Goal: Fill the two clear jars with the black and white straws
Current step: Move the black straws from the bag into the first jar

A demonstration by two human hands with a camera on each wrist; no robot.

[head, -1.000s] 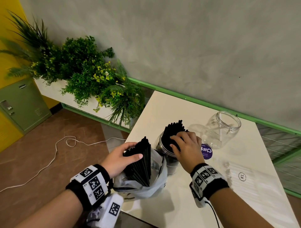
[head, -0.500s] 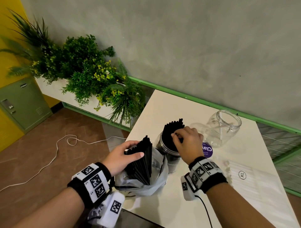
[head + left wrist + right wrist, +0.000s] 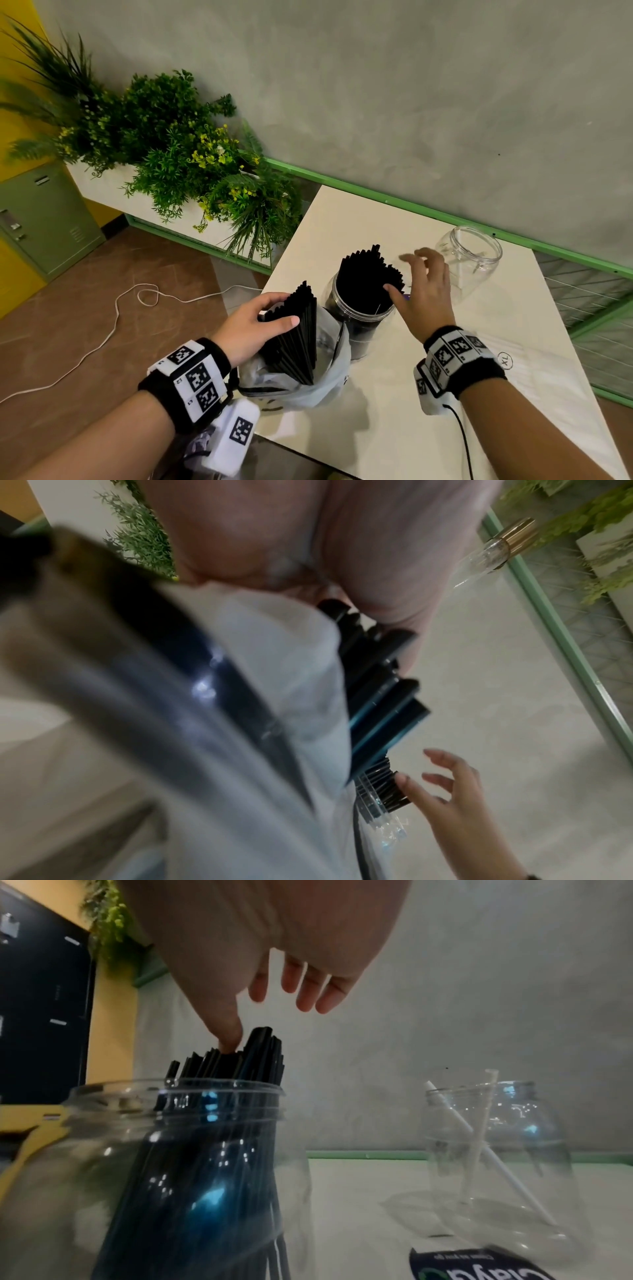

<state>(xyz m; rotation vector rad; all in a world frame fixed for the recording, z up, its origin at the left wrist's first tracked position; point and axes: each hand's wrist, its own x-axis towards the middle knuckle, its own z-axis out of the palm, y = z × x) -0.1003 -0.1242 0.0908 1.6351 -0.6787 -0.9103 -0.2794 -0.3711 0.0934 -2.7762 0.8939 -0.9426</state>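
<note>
The black plastic straws [image 3: 368, 279] should be tamped level by the spread right hand [image 3: 424, 291]; the rest are gripped by the left hand [image 3: 255, 325].

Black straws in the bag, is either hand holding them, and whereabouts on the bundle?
The left hand grips the bundle of black straws near its upper end. The right hand holds nothing, its thumb touching the straws in the jar.

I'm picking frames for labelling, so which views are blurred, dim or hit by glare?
Head view: sharp and evenly lit, only the right hand fingertips smear. Left wrist view: heavily blurred, the plastic bag fills the frame out of focus. Right wrist view: dim and grainy, blue glints on the near jar of black straws.
</note>
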